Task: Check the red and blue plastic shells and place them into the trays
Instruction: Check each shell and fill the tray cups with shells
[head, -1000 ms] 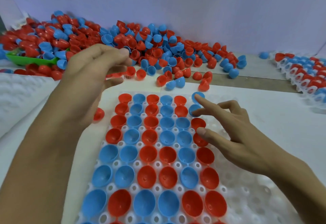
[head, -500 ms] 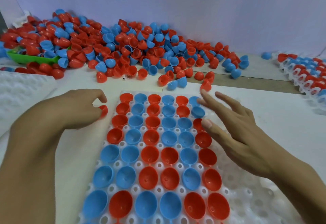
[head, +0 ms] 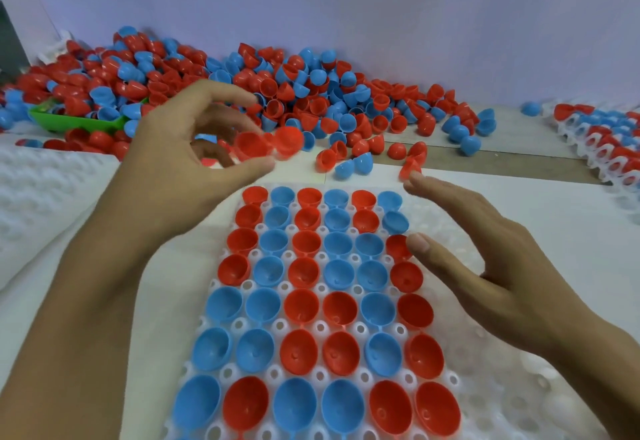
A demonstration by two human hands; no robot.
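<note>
Your left hand (head: 183, 159) is raised above the far-left corner of the white moulded plastic tray (head: 485, 387), thumb and fingers pinching a blurred pair of joined red plastic half-shells (head: 268, 143). Your right hand (head: 485, 266) hovers over the tray's right side, fingers straight and holding nothing. Six columns of the tray hold red and blue shells, cups upward. The loose heap of shells (head: 311, 93) lies beyond.

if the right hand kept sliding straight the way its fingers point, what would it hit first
Most likely the loose red shell lying just beyond the tray's far edge: the right hand has its fingertips nearly at it. Depth is unclear, so the hand could pass above it toward the heap of shells.
</note>
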